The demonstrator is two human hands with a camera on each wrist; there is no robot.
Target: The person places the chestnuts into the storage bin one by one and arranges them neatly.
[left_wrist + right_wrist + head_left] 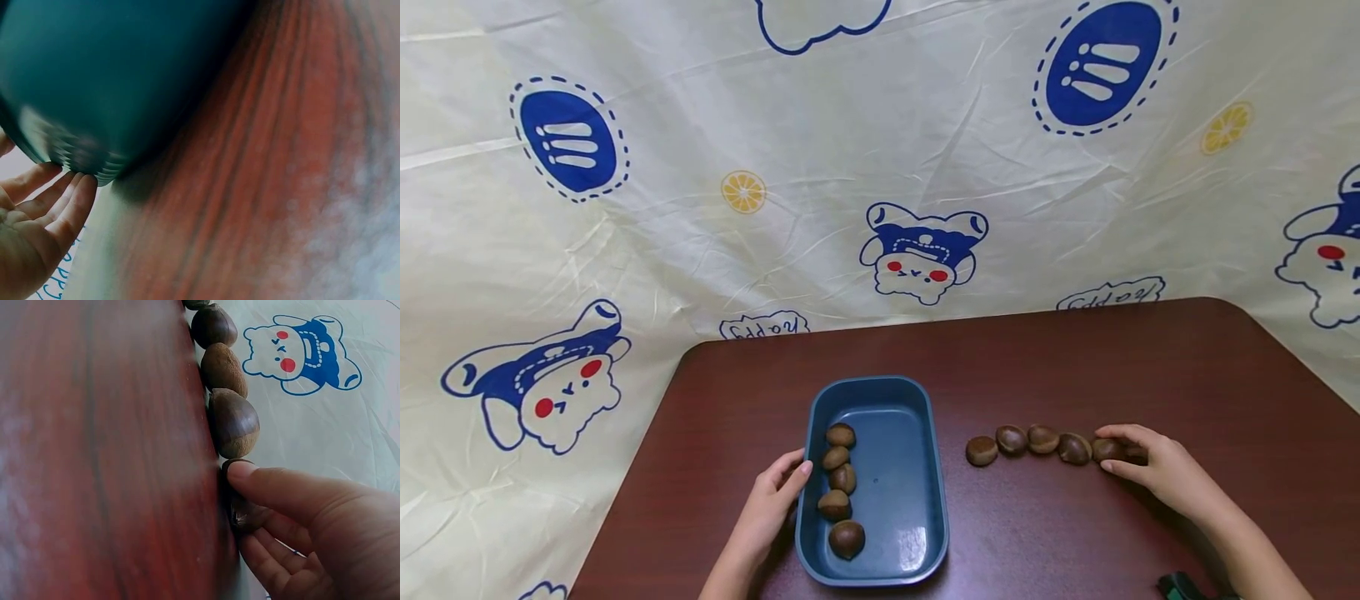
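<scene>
Though apart, hands (767, 498) (1167, 468) at tray (895, 475), chestnut (1107, 450)

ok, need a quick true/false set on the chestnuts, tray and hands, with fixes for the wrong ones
1. Five chestnuts lie inside the blue tray. True.
2. They line up along the tray's right wall. False: seen from the head view, they run along its left side.
3. The left hand holds the tray at its left edge. True.
4. The right hand rests inside the tray. False: it touches the right end of the chestnut row on the brown table.
5. A cartoon-print cloth hangs beyond the table's far edge. True.
</scene>
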